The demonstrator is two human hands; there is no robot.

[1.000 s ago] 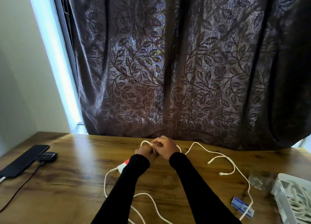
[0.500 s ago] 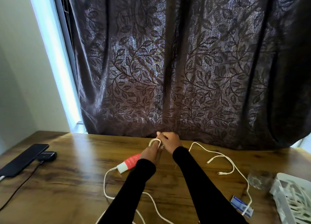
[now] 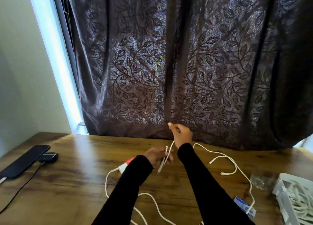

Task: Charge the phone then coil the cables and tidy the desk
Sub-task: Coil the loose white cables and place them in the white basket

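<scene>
My right hand (image 3: 182, 134) is raised near the curtain and pinches a white cable (image 3: 167, 155), drawing it upward. My left hand (image 3: 156, 156), blurred, holds the lower strands of that cable just above the wooden desk (image 3: 76, 179). More white cable (image 3: 237, 169) trails in loops to the right and toward the front edge. A black phone (image 3: 23, 162) lies at the far left with a dark cable (image 3: 22, 187) running from it, next to a small black device (image 3: 49, 157).
A red and white tube (image 3: 125, 164) lies by my left sleeve. A white basket (image 3: 279, 194) with white cables stands at the right edge, with a clear glass object (image 3: 260, 180) beside it and a blue and white packet (image 3: 243, 206) in front. A dark leaf-patterned curtain (image 3: 186, 64) hangs behind.
My right hand has lifted away from my left, pulling the white cable up and taut. My left hand has dropped lower and shifted slightly toward me.
</scene>
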